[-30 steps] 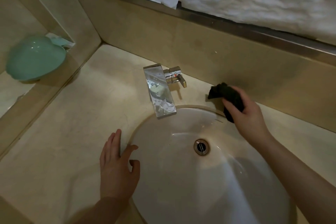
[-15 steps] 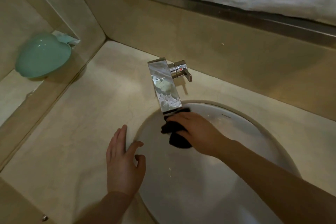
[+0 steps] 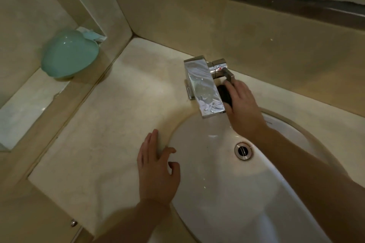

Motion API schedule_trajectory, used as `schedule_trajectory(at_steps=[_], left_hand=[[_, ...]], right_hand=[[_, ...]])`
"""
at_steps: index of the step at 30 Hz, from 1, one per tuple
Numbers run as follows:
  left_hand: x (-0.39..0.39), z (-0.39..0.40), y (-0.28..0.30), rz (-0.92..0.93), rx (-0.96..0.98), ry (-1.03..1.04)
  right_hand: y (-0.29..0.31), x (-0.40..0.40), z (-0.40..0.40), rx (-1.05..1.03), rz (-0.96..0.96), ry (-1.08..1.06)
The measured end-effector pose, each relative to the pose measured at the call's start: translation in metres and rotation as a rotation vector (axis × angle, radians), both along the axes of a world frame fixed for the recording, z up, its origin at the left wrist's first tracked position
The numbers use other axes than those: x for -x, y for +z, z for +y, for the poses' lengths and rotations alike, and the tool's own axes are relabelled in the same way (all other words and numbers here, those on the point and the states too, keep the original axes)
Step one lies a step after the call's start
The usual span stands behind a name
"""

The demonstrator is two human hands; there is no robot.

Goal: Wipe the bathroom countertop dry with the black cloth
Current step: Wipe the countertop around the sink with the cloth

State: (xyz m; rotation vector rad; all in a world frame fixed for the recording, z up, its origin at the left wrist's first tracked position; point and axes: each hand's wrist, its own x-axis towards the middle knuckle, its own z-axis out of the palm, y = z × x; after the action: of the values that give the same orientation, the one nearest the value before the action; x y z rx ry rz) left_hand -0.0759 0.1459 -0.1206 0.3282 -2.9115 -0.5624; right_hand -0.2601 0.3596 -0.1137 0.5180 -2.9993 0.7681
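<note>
Head view: the right hand [image 3: 244,108] presses the black cloth [image 3: 225,94] onto the countertop [image 3: 110,124] just right of the faucet [image 3: 203,89], below its handle, fingers laid over the bunched cloth (how tightly, I cannot tell). The left hand [image 3: 158,169] rests flat, holding nothing, at the sink [image 3: 237,193] rim. The wiping looks mid-course; next likely calls for working around the faucet base toward the left expanse

Cloth [image 3: 225,94] mostly hidden by faucet [image 3: 205,87].
</note>
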Motion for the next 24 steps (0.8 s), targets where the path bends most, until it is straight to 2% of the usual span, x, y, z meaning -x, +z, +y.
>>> schedule_trajectory(at_steps=[4, 6, 8, 10, 12, 15, 18, 20, 22, 24], left_hand=[[0.0, 0.0, 0.001, 0.022, -0.046, 0.011], [0.0, 0.0, 0.001, 0.025, -0.084, 0.016], [-0.001, -0.001, 0.002, 0.022, -0.141, 0.019], [0.0, -0.001, 0.005, 0.005, -0.178, 0.027], [0.0, -0.003, 0.007, 0.0, -0.208, 0.03], [-0.002, -0.007, 0.01, 0.027, -0.282, 0.025], [-0.001, -0.019, 0.017, 0.069, -0.358, -0.033], [0.005, -0.039, 0.022, 0.087, -0.36, -0.107], [0.02, -0.073, 0.026, 0.081, -0.349, -0.154], [0.041, -0.109, 0.023, 0.054, -0.256, -0.141]], right_hand=[[0.005, -0.04, -0.047, 0.15, -0.025, -0.022], [0.002, -0.059, -0.061, 0.065, -0.028, -0.029], [0.001, -0.072, -0.069, -0.077, 0.078, 0.126], [0.013, -0.078, -0.069, -0.052, -0.012, 0.24], [0.032, -0.079, -0.071, 0.032, -0.091, 0.109], [0.052, -0.075, -0.07, 0.214, -0.001, -0.389], [0.06, -0.057, -0.071, 0.537, -0.104, -0.685], [0.05, -0.05, -0.078, 0.572, -0.144, -0.68], [0.029, -0.053, -0.091, 0.458, -0.136, -0.6], [0.015, -0.066, -0.11, 0.304, -0.106, -0.546]])
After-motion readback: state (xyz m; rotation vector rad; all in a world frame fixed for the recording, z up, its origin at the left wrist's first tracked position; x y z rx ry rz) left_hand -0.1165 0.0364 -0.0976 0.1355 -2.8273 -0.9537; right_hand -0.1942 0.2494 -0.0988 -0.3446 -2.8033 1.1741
